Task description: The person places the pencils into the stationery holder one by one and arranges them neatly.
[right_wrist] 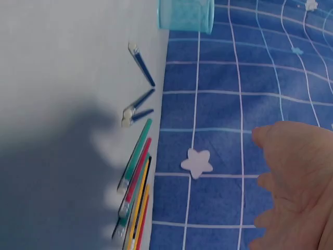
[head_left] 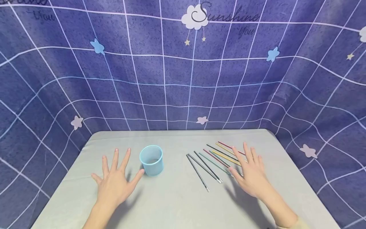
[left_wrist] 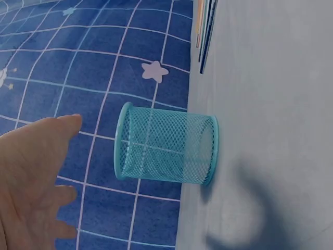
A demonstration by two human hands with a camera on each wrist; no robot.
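Both hands flat-ish over the grey table (head_left: 177,203), palms down, holding nothing. Left hand (head_left: 114,183): fingers spread wide, thumb tip close to the light-blue mesh pen cup (head_left: 151,160), contact not clear. Cup stands upright, left of centre, just beside that hand. Right hand (head_left: 251,173): fingers straight, closer together, over the near ends of the coloured pencils (head_left: 217,160). Pencils lie loose, fanned out on the table right of the cup, well apart from it. Blue grid-pattern backdrop (head_left: 171,70) with stars behind the table.
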